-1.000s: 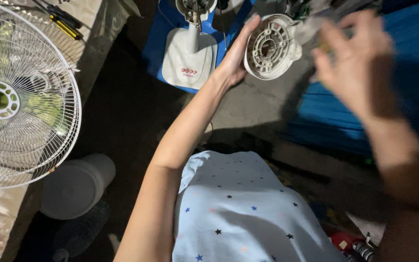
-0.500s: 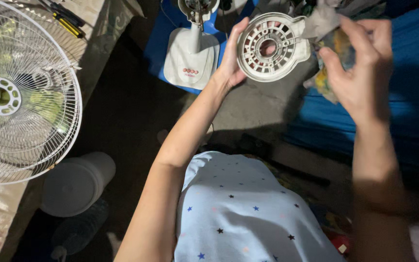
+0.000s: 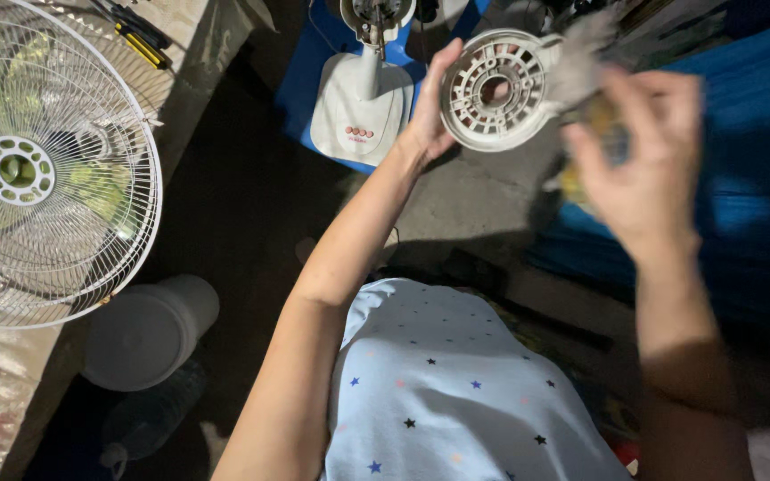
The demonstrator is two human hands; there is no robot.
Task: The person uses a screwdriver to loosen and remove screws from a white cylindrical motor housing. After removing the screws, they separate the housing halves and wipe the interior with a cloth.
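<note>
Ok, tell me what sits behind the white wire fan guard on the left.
Through the fan guard show pale green blades and a white hub. The motor behind is hidden from view.

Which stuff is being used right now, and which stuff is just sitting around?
In use:
left hand holding the round white fan part
right hand with a blurry brush

Sitting around:
fan cage
fan stand
white tub
screwdrivers

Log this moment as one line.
left hand: holds round white fan part | right hand: blurred, grips yellowish cloth beside it | fan base: below on blue surface
</note>
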